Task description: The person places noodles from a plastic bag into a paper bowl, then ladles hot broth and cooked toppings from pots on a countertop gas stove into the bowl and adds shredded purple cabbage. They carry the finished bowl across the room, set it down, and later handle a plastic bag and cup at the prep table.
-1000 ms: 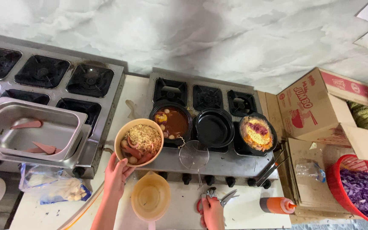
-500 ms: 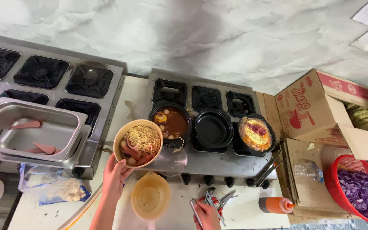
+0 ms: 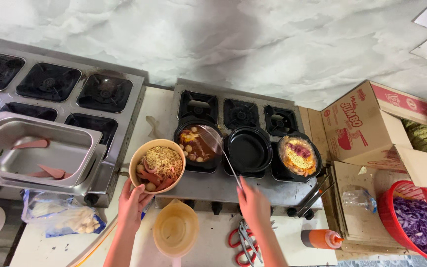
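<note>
at the front edge of the small stove, left hand cups the bowl from below, fingers wrapped on its near rim; bowl is lifted, tilted slightly, just beside the left pot. right hand pinches the handle of a ladle, fingers narrow around it; ladle head sits over the left pot, at or just above the broth, cannot tell if it dips in.

progress, judged: bowl already carries noodles, sausage pieces and balls, looks dry on top. left pot has brown broth with balls left in it. so solids are across, liquid seems not yet poured. middle pot is empty and black. right pot holds noodles with a purple topping, untouched by either hand.

around: yellow jug on the desk between the forearms, empty. red scissors lie just under the right wrist. orange bottle on its side to the right. steel tray with sausage slices rests on the big stove at left; bag below it. red basket of purple cabbage and a box at far right.

in the way: little. jug stands close under the bowl; ladle handle crosses the middle pot's rim.
</note>
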